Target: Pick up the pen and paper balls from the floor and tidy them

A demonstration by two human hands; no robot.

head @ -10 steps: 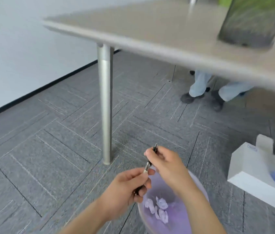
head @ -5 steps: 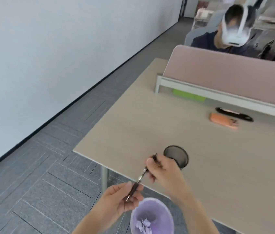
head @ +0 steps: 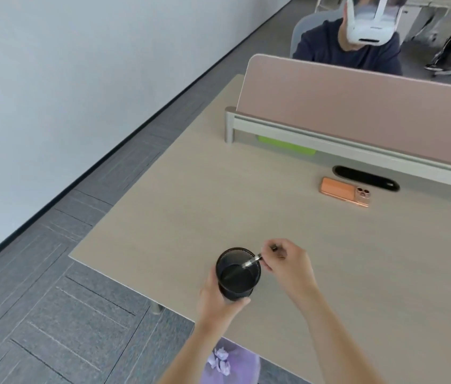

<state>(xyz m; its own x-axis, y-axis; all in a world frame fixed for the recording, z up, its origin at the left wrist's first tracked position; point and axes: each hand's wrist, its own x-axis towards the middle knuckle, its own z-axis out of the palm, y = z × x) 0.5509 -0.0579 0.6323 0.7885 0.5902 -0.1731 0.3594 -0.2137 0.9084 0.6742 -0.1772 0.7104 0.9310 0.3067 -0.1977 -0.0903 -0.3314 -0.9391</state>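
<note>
- Head view, looking down on a beige desk [head: 288, 231]; I see both bare forearms reaching in from the bottom edge.
- Left hand [head: 218, 296] is wrapped around the lower wall of a black mesh pen cup [head: 237, 271], fingers curled closed on it. The cup sits near the desk's front edge, tilted a little toward me so I look into its mouth.
- Right hand [head: 288, 263] pinches the upper end of the pen [head: 250, 263] between thumb and fingertips; the other fingers are loosely curled.
- Pen lies at a slant: silver section crosses the cup's right rim, dark lower part is inside the cup. I cannot tell whether the tip touches the bottom.
- Paper balls [head: 220, 361]: several crumpled white ones lie in a purple-lined bin [head: 242, 368] on the floor, just under the desk's near edge, partly hidden by my left forearm.
- Farther back on the desk: an orange phone [head: 345, 191] face down, just in front of a black oval cable slot [head: 365, 178]. Well apart from the cup.
- A pink divider panel [head: 357, 106] stands along the desk's far side, with something green [head: 286, 148] under its rail.
- Beyond the panel sits another person in a dark top [head: 346, 54] wearing a white headset [head: 368, 20].
- Grey carpet tiles [head: 52, 300] left of the desk, white wall [head: 66, 65] behind.
</note>
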